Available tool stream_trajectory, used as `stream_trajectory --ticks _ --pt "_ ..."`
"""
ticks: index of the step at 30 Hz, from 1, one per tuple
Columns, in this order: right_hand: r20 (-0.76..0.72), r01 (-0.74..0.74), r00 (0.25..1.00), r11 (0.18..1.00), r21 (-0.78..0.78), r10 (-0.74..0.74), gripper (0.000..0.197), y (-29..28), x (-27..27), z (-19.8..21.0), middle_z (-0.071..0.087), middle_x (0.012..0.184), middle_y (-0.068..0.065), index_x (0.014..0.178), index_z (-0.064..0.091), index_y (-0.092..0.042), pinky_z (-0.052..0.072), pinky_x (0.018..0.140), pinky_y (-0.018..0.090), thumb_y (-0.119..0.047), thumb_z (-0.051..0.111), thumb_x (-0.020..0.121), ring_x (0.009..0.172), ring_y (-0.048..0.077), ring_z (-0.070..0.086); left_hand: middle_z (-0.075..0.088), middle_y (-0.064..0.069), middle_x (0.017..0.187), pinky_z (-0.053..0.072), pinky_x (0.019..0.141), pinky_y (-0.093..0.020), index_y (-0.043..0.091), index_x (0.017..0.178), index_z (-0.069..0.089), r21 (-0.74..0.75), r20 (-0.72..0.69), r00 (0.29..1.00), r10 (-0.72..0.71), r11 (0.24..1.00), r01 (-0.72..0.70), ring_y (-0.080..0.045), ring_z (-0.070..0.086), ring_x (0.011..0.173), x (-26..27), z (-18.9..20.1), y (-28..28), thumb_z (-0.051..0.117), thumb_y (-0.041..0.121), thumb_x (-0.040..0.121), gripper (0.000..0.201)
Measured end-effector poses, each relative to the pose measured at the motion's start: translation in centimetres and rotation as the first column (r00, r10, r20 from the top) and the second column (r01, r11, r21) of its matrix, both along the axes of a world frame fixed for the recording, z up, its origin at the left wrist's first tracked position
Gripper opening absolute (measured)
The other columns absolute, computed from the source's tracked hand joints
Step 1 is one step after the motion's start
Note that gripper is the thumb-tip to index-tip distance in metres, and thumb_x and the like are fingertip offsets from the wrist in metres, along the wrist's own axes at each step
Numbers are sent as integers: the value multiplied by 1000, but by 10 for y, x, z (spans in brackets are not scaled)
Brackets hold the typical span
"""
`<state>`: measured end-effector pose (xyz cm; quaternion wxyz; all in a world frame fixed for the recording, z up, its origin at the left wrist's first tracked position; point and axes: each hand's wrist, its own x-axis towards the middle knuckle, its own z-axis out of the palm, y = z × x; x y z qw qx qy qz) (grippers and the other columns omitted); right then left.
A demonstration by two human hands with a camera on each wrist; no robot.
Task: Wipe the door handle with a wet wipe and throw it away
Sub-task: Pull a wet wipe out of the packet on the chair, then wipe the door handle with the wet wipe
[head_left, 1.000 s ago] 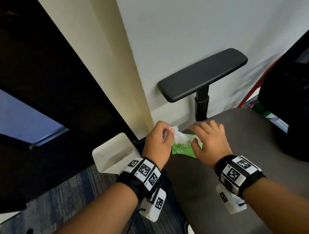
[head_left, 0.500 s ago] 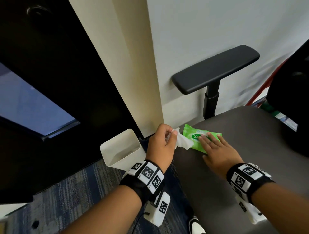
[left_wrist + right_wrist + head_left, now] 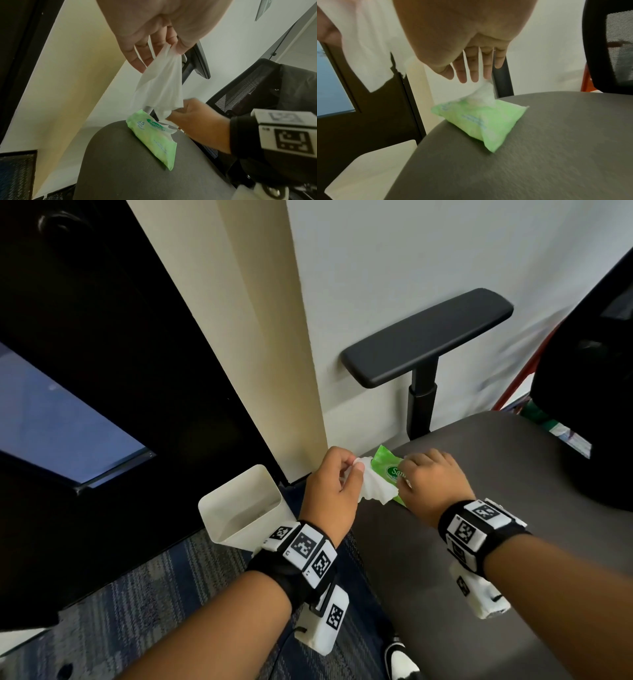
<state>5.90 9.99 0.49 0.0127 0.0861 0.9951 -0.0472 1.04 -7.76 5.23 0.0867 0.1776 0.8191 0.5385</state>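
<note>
A white wet wipe (image 3: 375,491) hangs stretched from my left hand (image 3: 352,470), which pinches its top corner between thumb and fingers (image 3: 169,48). The green wipe pack (image 3: 385,462) lies on the front corner of the grey chair seat (image 3: 479,508). My right hand (image 3: 407,470) is over the pack, fingers pointing down (image 3: 471,78) and touching a white tuft that sticks out of its opening. The wipe's lower end (image 3: 161,88) sits right at those fingers. The pack (image 3: 479,121) looks crumpled. A dim round shape (image 3: 51,220) shows high on the dark door.
A white open bin (image 3: 270,501) stands on the carpet just left of the seat, below my left wrist. The dark door (image 3: 102,337) with a glass pane fills the left. A black armrest (image 3: 428,337) and the chair back (image 3: 589,405) stand to the right.
The left hand has drawn the wipe further out of the pack, so more white sheet shows. The right hand moved from lying flat on the pack to its opening.
</note>
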Motion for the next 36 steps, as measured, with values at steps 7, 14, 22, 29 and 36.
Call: stream_trajectory --ticks 7,14,22,29,36 --pt "103 -63 993 997 52 57 23 -31 -17 36 66 97 4 96 63 -16 38 86 37 -26 51 80 101 28 53 57 9 74 43 60 -10 15 90 55 -4 32 999 29 1000 -29 1 52 63 0 1 -6 53 21 94 7" --pt "83 -76 989 890 -450 126 75 -60 -20 78 58 124 2 139 34 -26 46 96 40 -17 54 68 113 24 51 64 3 82 49 67 -22 17 95 56 -30 -6 998 69 997 -69 -9 60 75 -5 29 -32 53 24 94 7" --pt "-194 -221 974 680 -699 118 62 -110 -36 171 62 114 -2 130 46 -34 42 93 27 -20 49 70 109 12 55 59 11 74 42 61 -10 19 94 60 72 -103 993 60 996 -53 4 55 65 -11 110 -80 53 17 95 7" --pt "-304 -358 929 727 -586 212 36 -161 -58 274 63 96 1 111 60 -33 50 78 30 -33 51 76 88 13 59 66 9 83 44 71 -7 13 97 65 161 -265 961 85 986 -43 4 61 78 -23 210 -134 55 12 94 11" --pt "-362 -459 880 750 -477 308 13 -215 -71 382 63 69 4 70 56 -29 50 66 39 -24 59 81 69 22 59 68 8 85 45 74 -9 19 93 66 208 -389 913 120 977 -40 0 63 83 -31 311 -192 54 11 94 14"
